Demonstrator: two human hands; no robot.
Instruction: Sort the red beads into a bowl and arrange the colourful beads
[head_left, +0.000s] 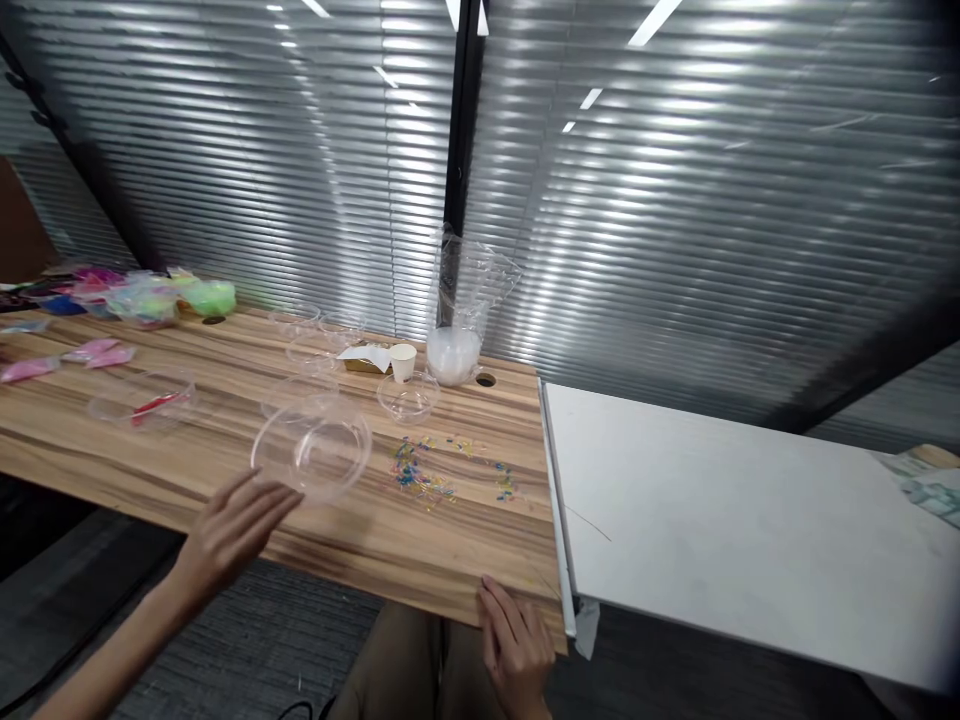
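Note:
My left hand holds a clear plastic bowl by its near rim, fingers stretched along the edge. The bowl is tilted, with its round face toward me, just above the wooden table. My right hand lies on the table's front edge near the right corner, fingers extended and holding nothing visible. Between the hands and the back of the table, small coloured pieces, blue, yellow and pink, lie scattered in a loose ring. Behind them stands another clear bowl.
A paper cup, a small box with white paper and a bagged stack of bowls stand at the back. A clear bowl with a red item and pink packets are left. A white table adjoins the wooden table.

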